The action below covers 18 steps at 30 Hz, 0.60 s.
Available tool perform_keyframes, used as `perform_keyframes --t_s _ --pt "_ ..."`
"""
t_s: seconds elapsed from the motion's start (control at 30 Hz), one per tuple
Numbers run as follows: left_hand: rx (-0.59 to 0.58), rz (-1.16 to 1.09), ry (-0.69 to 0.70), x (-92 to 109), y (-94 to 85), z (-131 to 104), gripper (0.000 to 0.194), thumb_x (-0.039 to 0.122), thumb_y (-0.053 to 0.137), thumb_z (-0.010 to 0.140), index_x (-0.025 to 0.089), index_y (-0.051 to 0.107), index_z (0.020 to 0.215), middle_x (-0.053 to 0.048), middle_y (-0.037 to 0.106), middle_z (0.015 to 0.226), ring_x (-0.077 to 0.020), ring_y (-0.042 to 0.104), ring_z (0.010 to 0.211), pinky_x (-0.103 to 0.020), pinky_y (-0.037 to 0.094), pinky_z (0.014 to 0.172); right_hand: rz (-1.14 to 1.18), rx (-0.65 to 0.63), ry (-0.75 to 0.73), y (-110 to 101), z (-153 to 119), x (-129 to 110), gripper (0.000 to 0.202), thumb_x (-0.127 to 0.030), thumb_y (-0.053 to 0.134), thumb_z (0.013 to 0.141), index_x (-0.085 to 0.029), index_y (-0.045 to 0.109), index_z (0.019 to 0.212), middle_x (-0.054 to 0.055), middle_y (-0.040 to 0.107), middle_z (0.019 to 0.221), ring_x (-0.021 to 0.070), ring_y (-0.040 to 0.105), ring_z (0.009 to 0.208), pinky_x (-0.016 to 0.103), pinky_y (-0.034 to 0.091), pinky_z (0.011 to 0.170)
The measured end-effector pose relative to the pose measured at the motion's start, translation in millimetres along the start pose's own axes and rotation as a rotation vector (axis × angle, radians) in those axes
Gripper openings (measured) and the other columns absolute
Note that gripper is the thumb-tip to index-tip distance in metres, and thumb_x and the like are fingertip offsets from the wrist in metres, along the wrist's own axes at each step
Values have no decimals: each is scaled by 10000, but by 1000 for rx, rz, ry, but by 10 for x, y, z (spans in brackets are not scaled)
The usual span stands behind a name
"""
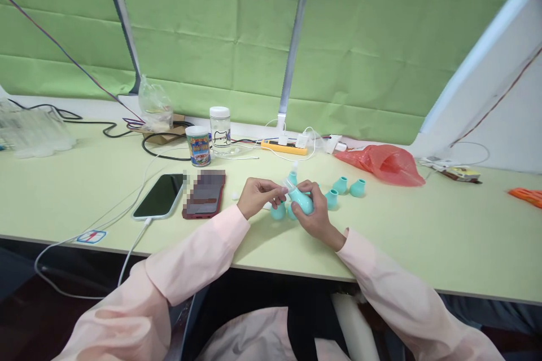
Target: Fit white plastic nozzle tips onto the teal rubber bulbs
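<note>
My right hand [315,219] hugs a green bulb [303,203] over the table [402,225], and my left hand [259,197] pinches near its clear tip [289,184]. One bulb behind [292,176] looks done, tip on; the bare bulbs [358,188] look left.

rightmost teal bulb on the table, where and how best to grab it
Grip the rightmost teal bulb around its round body, probably coming from the right: it stands narrow end up, and another teal bulb sits close on its left.
</note>
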State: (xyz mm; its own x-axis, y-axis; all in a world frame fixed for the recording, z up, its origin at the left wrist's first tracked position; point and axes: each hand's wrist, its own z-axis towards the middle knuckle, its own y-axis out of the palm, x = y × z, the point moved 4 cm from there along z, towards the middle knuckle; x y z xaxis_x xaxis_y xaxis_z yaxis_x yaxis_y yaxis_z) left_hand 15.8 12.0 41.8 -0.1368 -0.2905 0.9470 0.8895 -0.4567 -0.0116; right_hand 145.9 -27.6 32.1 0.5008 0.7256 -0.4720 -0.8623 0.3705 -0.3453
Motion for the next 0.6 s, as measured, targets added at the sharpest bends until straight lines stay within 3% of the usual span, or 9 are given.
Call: perform_keyframes --t_s 0.3,0.6 --pt "-51 -94 -18 -16 18 1 261 333 605 615 72 612 616 -47 592 572 -81 504 460 -206 444 436 12 31 30 18 -26 34 220 -178 477 643 -206 308 781 11 400 747 136 415 676 294 372 617" --pt "29 -113 -2 -16 46 -15 308 352 628 582 70 625 706 -49 606 604 -89 521 489 -225 470 485 -103 121 32 5 -14 -29 229 -156 482 645 -202 327 807 8 395 764 135 418 690 278 351 614"
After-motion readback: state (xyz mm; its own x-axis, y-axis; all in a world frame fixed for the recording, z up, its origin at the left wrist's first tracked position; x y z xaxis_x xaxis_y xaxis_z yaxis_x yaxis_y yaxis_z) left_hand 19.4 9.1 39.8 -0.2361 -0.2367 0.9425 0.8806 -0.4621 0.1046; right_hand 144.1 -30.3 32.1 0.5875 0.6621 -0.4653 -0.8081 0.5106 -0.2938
